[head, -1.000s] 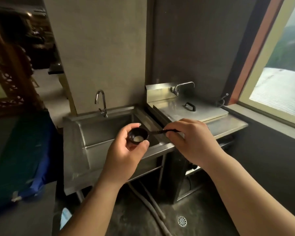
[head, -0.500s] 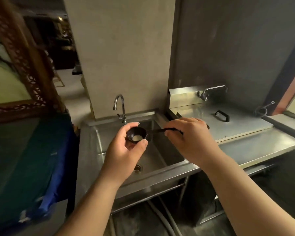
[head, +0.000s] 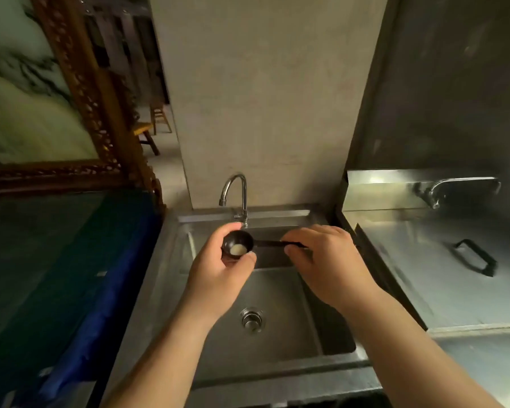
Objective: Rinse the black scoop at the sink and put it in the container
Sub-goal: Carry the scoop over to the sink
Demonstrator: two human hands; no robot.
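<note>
The black scoop point(head: 238, 245) is held level over the steel sink point(head: 171, 260), with a pale residue in its round bowl. My left hand point(head: 218, 275) cups the bowl from below, thumb and fingers around its rim. My right hand point(head: 327, 266) pinches the end of the thin black handle. The curved tap point(head: 236, 189) stands just behind the scoop, with no water running. The sink drain point(head: 251, 318) lies below my hands. No container is in view.
A steel counter with a lid and black handle point(head: 473, 257) and a second tap point(head: 442, 191) sits to the right. A blue-covered surface point(head: 71, 275) borders the sink on the left, below a carved wooden frame point(head: 80, 83). A beige pillar rises behind the tap.
I have come closer to the sink, which now lies directly under my hands. Both hands keep the same hold on the scoop.
</note>
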